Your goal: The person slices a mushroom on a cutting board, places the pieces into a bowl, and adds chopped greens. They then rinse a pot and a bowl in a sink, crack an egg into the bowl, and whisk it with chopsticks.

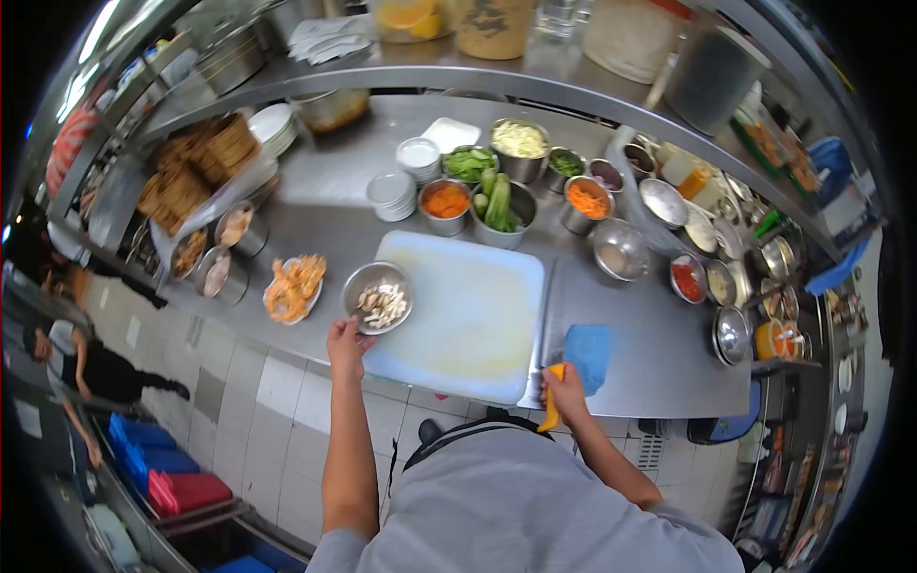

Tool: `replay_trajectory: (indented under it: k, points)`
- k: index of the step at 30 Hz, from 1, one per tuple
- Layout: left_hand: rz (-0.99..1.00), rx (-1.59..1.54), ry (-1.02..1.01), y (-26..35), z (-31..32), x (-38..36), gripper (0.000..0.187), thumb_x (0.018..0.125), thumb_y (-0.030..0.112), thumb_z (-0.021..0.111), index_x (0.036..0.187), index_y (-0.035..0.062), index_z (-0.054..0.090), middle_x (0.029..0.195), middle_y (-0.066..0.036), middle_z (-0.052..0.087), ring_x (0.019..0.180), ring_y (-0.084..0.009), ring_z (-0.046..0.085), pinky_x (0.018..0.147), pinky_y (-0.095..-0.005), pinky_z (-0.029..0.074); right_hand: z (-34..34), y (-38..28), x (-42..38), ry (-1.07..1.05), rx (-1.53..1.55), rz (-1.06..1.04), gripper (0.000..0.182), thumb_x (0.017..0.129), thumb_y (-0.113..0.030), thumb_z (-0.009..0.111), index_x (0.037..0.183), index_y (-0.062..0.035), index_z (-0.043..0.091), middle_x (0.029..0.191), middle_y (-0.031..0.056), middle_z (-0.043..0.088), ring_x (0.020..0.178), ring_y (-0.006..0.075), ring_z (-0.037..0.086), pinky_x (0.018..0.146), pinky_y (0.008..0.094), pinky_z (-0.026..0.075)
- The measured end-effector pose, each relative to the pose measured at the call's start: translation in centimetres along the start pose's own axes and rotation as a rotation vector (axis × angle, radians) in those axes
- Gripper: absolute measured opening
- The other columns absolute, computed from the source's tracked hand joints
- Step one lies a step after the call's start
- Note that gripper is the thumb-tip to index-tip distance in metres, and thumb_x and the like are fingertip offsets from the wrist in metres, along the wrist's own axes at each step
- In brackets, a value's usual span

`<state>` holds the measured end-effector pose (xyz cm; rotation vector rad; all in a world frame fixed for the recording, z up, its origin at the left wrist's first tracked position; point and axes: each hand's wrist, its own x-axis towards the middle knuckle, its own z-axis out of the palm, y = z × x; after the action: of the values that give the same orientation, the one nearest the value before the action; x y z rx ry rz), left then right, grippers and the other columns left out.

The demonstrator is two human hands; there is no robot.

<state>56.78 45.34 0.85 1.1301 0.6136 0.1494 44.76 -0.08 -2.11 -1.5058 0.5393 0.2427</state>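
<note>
My left hand (348,344) grips the near rim of a metal bowl (399,323) at the left edge of the pale cutting board (458,349). Sliced mushrooms (382,304) lie inside that bowl. At the board's right side, my right hand (567,390) is closed around the yellow handle of a knife (551,416). Its blade appears to run away from me along the board's edge. A blue cloth or bag (587,355) lies just beyond this hand. Left of the bowl sits a dish of peeled shrimp-like pieces (296,286).
Behind the board stand pots of whole green vegetables (499,205), orange slices (445,201) and shredded carrot (587,199). Small white dishes (391,191) are stacked nearby. Metal bowls (621,250) line the right side. An overhead shelf (430,76) crosses the back. Another person (81,358) is at far left.
</note>
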Motion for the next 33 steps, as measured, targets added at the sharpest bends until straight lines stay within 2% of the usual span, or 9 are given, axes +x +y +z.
replay_trajectory:
  k: [5,7,10,18,24,26,28,31,33]
  points:
    - [0.028,0.021,0.023,-1.1,1.0,0.4,0.02,0.092,0.009,0.071,0.102,0.014,0.054,0.092,-0.002,0.06,0.083,-0.0166,0.063,0.064,-0.0368,0.061,1.5,1.3,3.7,0.028,-0.037,-0.056,0.05,0.098,-0.019,0.068,0.139,-0.0079,0.041,0.096,0.0083,0.063,0.073,0.017,0.064,0.065,0.0355,0.058]
    - [0.01,0.008,-0.009,-1.7,1.4,0.0,0.02,0.091,0.006,0.068,0.1,0.0143,0.053,0.092,-0.002,0.061,0.081,-0.0161,0.064,0.063,-0.0361,0.06,0.8,4.1,6.5,0.175,-0.478,-0.605,0.061,0.095,-0.017,0.07,0.146,-0.0039,0.041,0.115,0.0161,0.063,0.093,0.0225,0.065,0.087,0.0366,0.057]
    - [-0.022,-0.03,-0.098,-2.4,1.6,-1.2,0.016,0.092,0.005,0.064,0.1,0.0137,0.053,0.093,-0.002,0.064,0.079,-0.0159,0.065,0.062,-0.0363,0.059,-0.1,-1.7,3.3,0.133,-0.58,-0.463,0.058,0.092,-0.016,0.072,0.143,0.0,0.051,0.128,0.0216,0.06,0.108,0.0269,0.062,0.1,0.0339,0.05]
    - [-0.117,-0.094,-0.199,-4.5,5.4,-7.6,0.013,0.094,0.003,0.06,0.096,0.0141,0.053,0.093,-0.003,0.068,0.075,-0.0141,0.067,0.058,-0.0332,0.061,-7.2,-9.4,9.0,0.189,-0.588,-0.711,0.028,0.089,-0.012,0.072,0.116,-0.0067,0.071,0.1,0.0144,0.067,0.078,0.0274,0.065,0.077,0.0389,0.055]
    - [-0.091,-0.135,-0.16,-4.9,6.9,-12.2,0.012,0.094,0.002,0.06,0.099,0.0122,0.055,0.094,-0.005,0.068,0.078,-0.0151,0.068,0.059,-0.0352,0.063,-8.0,-26.1,20.0,0.199,-0.682,-0.74,0.041,0.088,-0.011,0.071,0.13,-0.0091,0.067,0.114,0.0145,0.071,0.092,0.0309,0.068,0.084,0.0414,0.054]
    - [-0.063,-0.141,-0.156,-4.9,6.1,-13.1,0.013,0.095,0.004,0.062,0.104,0.0097,0.055,0.1,-0.008,0.068,0.079,-0.0181,0.07,0.06,-0.038,0.064,-9.4,-28.3,31.9,0.166,-0.81,-1.074,0.045,0.087,-0.016,0.076,0.13,-0.0063,0.068,0.12,0.016,0.071,0.104,0.0299,0.068,0.094,0.0389,0.053]
    - [-0.029,-0.149,-0.051,-4.4,5.8,-14.2,0.013,0.095,0.005,0.064,0.103,0.01,0.055,0.098,-0.006,0.068,0.078,-0.0167,0.069,0.06,-0.0357,0.063,-7.6,-33.1,34.8,0.123,-0.851,-0.916,0.042,0.085,-0.011,0.074,0.126,-0.0039,0.068,0.128,0.0203,0.068,0.121,0.0284,0.064,0.1,0.0371,0.051]
    - [-0.004,-0.142,0.082,-4.2,6.2,-17.1,0.014,0.095,0.007,0.067,0.102,0.0103,0.055,0.095,-0.004,0.068,0.077,-0.015,0.068,0.059,-0.0318,0.06,-8.8,-32.9,50.3,0.011,-1.039,-1.18,0.039,0.077,-0.01,0.075,0.113,0.0007,0.07,0.114,0.0216,0.071,0.106,0.036,0.069,0.092,0.0415,0.054]
    - [0.009,-0.122,0.17,-4.6,7.2,-18.5,0.015,0.094,0.006,0.066,0.103,0.0104,0.054,0.093,-0.003,0.067,0.077,-0.0144,0.068,0.059,-0.0307,0.059,-8.2,-33.0,57.9,-0.019,-1.092,-0.953,0.037,0.074,-0.014,0.076,0.107,0.0019,0.07,0.103,0.0217,0.073,0.096,0.0398,0.07,0.086,0.0443,0.056]
